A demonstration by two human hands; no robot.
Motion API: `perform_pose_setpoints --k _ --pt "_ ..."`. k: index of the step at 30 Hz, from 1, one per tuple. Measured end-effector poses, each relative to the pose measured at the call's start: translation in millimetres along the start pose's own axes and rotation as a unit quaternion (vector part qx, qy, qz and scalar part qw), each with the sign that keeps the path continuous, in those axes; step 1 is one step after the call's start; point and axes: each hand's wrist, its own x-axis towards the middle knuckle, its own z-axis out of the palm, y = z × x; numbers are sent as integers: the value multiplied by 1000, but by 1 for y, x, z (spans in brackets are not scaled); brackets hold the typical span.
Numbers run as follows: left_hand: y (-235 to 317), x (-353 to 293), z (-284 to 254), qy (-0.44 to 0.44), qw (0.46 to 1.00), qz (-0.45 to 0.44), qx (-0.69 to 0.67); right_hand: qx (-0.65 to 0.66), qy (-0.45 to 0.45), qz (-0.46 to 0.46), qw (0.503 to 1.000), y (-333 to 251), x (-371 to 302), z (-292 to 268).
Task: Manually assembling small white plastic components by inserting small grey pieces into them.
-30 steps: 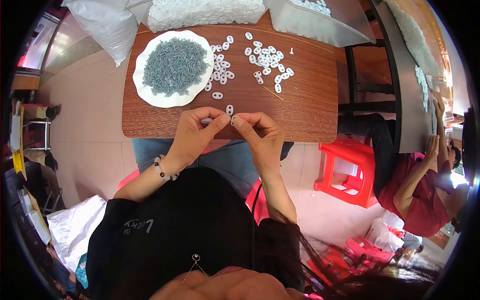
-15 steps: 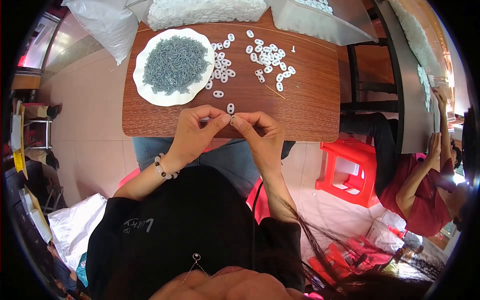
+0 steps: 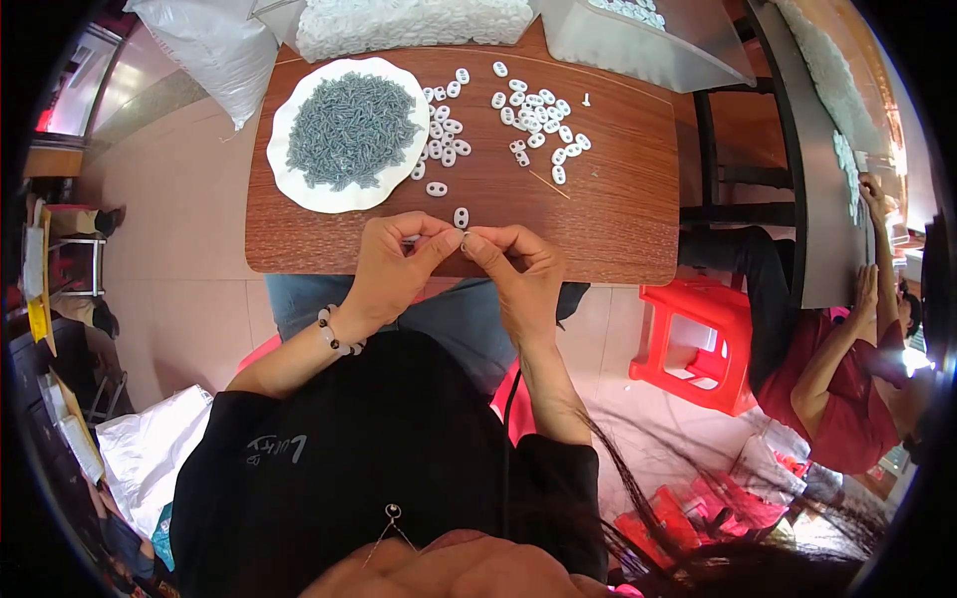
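Observation:
At the table's near edge my left hand (image 3: 404, 261) and my right hand (image 3: 516, 267) meet, fingertips pinched together. Something tiny sits between them, too small and covered to name. Just beyond the fingertips is a white oval plastic piece with two dark holes (image 3: 461, 216); whether a fingertip touches it I cannot tell. Left of centre, a white scalloped plate (image 3: 289, 189) carries a heap of small grey screws or plugs (image 3: 351, 130). Loose white pieces (image 3: 446, 128) lie to the right of the plate, and a second scatter of white pieces (image 3: 538, 118) lies farther right.
Clear bins of white pieces (image 3: 419, 25) stand along the far edge of the wooden table (image 3: 618, 219). A thin stick (image 3: 549, 184) lies on its right half. To the right are a red stool (image 3: 698, 344) and another person (image 3: 847, 399) working at a dark table.
My hands stay pinched together in almost the same spot, with only slight shifts of the fingers and wrists. The pieces on the table lie as before.

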Motion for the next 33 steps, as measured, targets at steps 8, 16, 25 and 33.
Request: perform_pose_setpoints --k 8,16,25,33 --pt "-5 2 2 -2 998 -13 -60 -9 0 -11 1000 7 3 -2" --pt "12 3 -6 -49 975 -121 -177 20 13 16 1000 -2 6 -2" --pt "27 -3 -15 -58 902 -200 -380 61 27 16 998 -6 4 -3" --pt "17 -6 -4 -110 906 -206 -353 139 30 20 990 -10 2 -1"
